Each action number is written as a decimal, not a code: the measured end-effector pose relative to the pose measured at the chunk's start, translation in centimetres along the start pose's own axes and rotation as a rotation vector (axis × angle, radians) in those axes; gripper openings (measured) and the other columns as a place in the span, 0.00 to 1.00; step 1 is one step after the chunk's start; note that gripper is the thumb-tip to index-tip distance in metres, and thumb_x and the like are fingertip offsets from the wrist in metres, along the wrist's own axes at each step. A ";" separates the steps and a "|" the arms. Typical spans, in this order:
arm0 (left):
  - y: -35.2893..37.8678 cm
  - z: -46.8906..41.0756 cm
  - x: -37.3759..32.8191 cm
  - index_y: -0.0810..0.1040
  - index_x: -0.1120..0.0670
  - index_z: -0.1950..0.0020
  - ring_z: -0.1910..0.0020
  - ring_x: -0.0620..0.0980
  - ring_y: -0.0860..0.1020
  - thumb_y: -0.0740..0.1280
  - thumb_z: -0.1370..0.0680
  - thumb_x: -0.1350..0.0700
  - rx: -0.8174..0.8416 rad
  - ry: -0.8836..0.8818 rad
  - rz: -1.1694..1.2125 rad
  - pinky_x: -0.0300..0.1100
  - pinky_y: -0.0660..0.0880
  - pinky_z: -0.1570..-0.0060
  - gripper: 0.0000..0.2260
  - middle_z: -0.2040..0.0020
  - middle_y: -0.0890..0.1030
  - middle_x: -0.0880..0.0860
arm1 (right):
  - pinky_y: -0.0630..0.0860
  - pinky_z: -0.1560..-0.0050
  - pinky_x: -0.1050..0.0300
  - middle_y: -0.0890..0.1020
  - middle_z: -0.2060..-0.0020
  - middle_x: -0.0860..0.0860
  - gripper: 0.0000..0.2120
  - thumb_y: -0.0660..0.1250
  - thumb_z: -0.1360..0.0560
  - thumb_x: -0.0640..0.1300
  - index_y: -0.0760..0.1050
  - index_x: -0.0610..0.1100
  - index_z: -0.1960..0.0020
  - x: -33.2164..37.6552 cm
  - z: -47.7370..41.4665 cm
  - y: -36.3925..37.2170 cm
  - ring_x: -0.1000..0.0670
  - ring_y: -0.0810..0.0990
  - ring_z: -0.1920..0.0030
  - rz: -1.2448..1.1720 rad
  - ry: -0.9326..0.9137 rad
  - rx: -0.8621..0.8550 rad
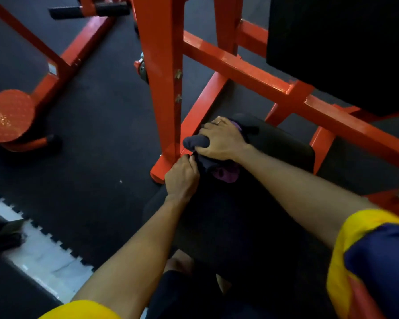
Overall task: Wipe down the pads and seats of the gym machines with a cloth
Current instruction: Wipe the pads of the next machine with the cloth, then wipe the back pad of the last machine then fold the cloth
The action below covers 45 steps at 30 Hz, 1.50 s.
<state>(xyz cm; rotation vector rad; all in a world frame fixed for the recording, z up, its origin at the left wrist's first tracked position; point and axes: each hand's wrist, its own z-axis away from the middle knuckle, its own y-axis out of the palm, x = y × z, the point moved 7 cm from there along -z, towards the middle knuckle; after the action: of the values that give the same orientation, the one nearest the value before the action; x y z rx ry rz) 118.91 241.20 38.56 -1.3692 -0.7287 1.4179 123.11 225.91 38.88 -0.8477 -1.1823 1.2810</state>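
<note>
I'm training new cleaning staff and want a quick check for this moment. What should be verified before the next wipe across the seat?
1. Cloth in a firm grip: ok. The right hand curls over it and the left hand pinches its near edge.
2. Cloth on the seat pad: ok, at the pad's edge beside the orange post.
3. Cloth spread flat: not ok, it is bunched.
4. Rest of the seat pad free of other things: ok on the part that shows.
5. Cloth damp enough: cannot tell.
6. Back pad already wiped: cannot tell.
</note>
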 end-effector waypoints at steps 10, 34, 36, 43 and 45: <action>-1.0 4.8 7.7 0.76 0.53 0.47 0.49 0.63 0.81 0.48 0.14 0.45 0.121 -0.200 0.020 0.54 0.73 0.49 0.20 0.47 0.83 0.59 | 0.58 0.23 0.41 0.83 0.42 0.46 0.31 0.57 0.30 0.67 0.82 0.46 0.41 5.3 2.2 2.9 0.39 0.76 0.37 -0.079 0.004 -0.062; -3.5 9.2 18.1 0.71 0.56 0.25 0.31 0.54 0.74 0.52 0.14 0.41 0.631 -0.422 1.042 0.52 0.68 0.27 0.26 0.29 0.75 0.58 | 0.52 0.20 0.39 0.67 0.23 0.48 0.30 0.69 0.25 0.49 0.69 0.53 0.23 24.4 12.1 5.8 0.43 0.55 0.19 -0.433 0.412 -0.186; -5.0 9.2 17.5 0.71 0.57 0.27 0.34 0.55 0.76 0.57 0.14 0.46 0.699 -0.347 1.095 0.52 0.72 0.31 0.21 0.32 0.77 0.58 | 0.58 0.21 0.42 0.64 0.22 0.49 0.30 0.70 0.23 0.51 0.68 0.55 0.23 24.6 13.4 5.3 0.44 0.59 0.21 -0.498 0.483 -0.199; -10.7 6.8 14.7 0.73 0.57 0.40 0.59 0.48 0.75 0.57 0.19 0.66 0.755 -0.101 0.872 0.36 0.71 0.66 0.10 0.53 0.78 0.56 | 0.69 0.27 0.45 0.68 0.29 0.51 0.27 0.65 0.25 0.59 0.70 0.56 0.26 23.6 15.1 2.0 0.50 0.71 0.29 -0.973 0.645 -0.257; -12.3 6.2 13.2 0.72 0.57 0.44 0.63 0.45 0.71 0.57 0.20 0.69 0.766 -0.005 0.805 0.33 0.70 0.69 0.10 0.59 0.75 0.52 | 0.70 0.27 0.43 0.66 0.27 0.47 0.34 0.73 0.26 0.51 0.63 0.57 0.23 21.9 14.0 1.1 0.46 0.72 0.29 -1.173 0.704 -0.256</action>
<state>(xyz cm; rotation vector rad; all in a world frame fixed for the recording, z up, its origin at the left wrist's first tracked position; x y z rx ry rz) 117.74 258.70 46.15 -1.0434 0.4344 2.0158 107.14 245.60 45.00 -0.5236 -0.9725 -0.1346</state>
